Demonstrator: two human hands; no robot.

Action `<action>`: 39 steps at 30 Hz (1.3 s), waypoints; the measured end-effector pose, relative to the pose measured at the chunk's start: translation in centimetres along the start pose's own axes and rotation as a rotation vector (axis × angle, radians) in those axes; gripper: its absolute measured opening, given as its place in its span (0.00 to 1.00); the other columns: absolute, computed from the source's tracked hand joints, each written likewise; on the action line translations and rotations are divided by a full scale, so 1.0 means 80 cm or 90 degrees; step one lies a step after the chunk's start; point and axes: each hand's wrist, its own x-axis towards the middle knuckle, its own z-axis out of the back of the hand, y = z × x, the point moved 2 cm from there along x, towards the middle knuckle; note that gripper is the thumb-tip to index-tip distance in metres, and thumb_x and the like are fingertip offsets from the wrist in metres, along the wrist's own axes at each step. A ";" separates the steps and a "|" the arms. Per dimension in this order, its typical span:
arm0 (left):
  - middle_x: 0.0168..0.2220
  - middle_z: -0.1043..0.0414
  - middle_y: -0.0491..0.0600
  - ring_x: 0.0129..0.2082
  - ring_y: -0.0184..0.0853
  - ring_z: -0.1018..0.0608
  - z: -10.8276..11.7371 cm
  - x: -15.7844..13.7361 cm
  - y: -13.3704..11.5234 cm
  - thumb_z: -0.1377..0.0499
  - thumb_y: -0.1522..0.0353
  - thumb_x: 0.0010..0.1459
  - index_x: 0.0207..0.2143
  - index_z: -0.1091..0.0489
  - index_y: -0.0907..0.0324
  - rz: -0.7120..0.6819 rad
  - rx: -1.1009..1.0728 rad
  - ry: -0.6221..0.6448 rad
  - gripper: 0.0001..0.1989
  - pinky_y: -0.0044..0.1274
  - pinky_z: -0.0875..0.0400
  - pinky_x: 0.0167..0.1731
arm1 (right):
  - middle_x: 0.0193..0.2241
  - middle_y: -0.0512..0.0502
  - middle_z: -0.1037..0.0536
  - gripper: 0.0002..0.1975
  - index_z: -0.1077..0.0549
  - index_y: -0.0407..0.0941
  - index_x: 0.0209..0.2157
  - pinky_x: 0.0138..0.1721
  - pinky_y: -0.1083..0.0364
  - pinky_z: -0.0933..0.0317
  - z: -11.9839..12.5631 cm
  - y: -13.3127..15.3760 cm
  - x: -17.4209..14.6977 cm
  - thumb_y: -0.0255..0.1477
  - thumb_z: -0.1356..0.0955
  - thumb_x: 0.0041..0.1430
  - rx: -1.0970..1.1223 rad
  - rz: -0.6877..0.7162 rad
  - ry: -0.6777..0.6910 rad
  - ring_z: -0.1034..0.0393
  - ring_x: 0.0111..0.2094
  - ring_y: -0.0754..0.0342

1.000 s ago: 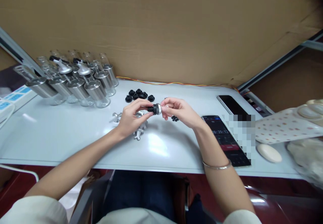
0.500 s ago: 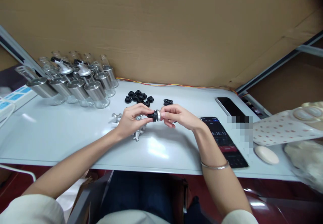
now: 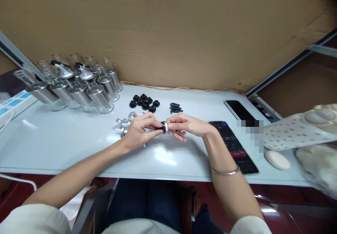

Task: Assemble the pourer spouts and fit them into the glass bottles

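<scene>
My left hand (image 3: 140, 130) pinches a black stopper (image 3: 159, 128) between thumb and fingers, above the middle of the table. A silver metal cap (image 3: 166, 127) sits against the stopper's right end. On that silver end the fingertips of my right hand (image 3: 183, 125) are closed, and its lower fingers are curled loosely. Several silver spout parts (image 3: 121, 122) lie behind and beside my left hand, which partly hides them. Farther back is a cluster of black stoppers (image 3: 145, 104). A small pile of slim black pieces (image 3: 176, 108) lies beyond my right hand.
Glass oil bottles (image 3: 98, 95) with metal sleeves crowd the back left, two with pourers fitted. A power strip (image 3: 13, 102) is at the left edge. Two phones (image 3: 237, 148) (image 3: 239, 112), a cream oval object (image 3: 277, 160) and a dotted pouch (image 3: 286, 134) lie right.
Both hands have come slightly nearer to me with the stopper and cap between them. The slim black pieces and the spout parts show more fully now.
</scene>
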 end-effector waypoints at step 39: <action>0.47 0.31 0.56 0.48 0.37 0.28 0.015 0.012 0.017 0.43 0.71 0.57 0.42 0.36 0.59 -0.050 0.179 0.056 0.10 0.30 0.32 0.45 | 0.22 0.53 0.31 0.17 0.33 0.44 0.43 0.31 0.54 0.40 -0.006 -0.003 0.018 0.38 0.32 0.54 -0.111 0.133 -0.335 0.31 0.26 0.54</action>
